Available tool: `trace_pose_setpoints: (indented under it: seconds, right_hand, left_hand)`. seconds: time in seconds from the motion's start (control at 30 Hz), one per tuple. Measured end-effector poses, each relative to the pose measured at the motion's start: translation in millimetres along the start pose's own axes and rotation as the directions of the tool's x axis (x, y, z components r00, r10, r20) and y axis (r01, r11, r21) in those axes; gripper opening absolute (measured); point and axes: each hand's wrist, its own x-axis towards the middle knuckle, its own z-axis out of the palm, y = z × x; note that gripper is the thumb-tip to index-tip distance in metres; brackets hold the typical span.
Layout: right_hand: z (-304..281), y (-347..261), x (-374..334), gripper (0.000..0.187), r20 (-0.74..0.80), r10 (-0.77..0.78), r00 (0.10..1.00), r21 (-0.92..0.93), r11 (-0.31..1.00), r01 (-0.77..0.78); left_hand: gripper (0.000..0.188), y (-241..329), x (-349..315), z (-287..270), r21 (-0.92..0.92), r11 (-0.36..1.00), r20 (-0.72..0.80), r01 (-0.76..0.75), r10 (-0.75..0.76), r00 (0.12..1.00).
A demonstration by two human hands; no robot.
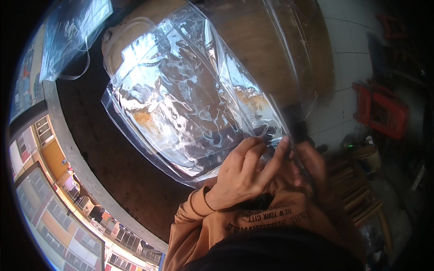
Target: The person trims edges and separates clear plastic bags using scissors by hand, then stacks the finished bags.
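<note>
A large clear plastic bag (181, 99) lies tilted across the table in front of me, glossy and wrinkled, with a thin clear handle loop (140, 22) at its far end. My left hand (244, 169) is closed on the bag's near right corner, thumb and fingers pinching the film. Close beside it, my right hand (312, 165) is curled round the bag's right-hand edge, slightly blurred. Part of the right fingers is hidden behind the folded plastic. Both hands are near my body, almost touching.
Another clear plastic bag (74, 34) with a handle is at the far left, by the window ledge (77, 135). Brown wooden surface (266, 49) shows beyond the bag. A red plastic stool (382, 110) stands on the tiled floor at right, with a wooden slatted seat (357, 189) nearer me.
</note>
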Motion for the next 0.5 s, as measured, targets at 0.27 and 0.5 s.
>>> trace_pose_setpoints:
  seconds: [0.27,0.5]
  right_hand:
    - [-0.7,3.0,3.1,0.066,-0.028,-0.015,0.999,-0.038,0.999,0.014]
    - [1.1,4.8,7.2,0.070,0.005,-0.050,0.999,0.076,0.996,0.050]
  left_hand:
    - [0.052,0.3,-0.8,1.2,0.017,1.000,-0.001,0.001,0.000,1.000]
    - [0.050,-0.5,-2.6,-1.3,0.000,1.000,0.017,-0.017,0.017,1.000]
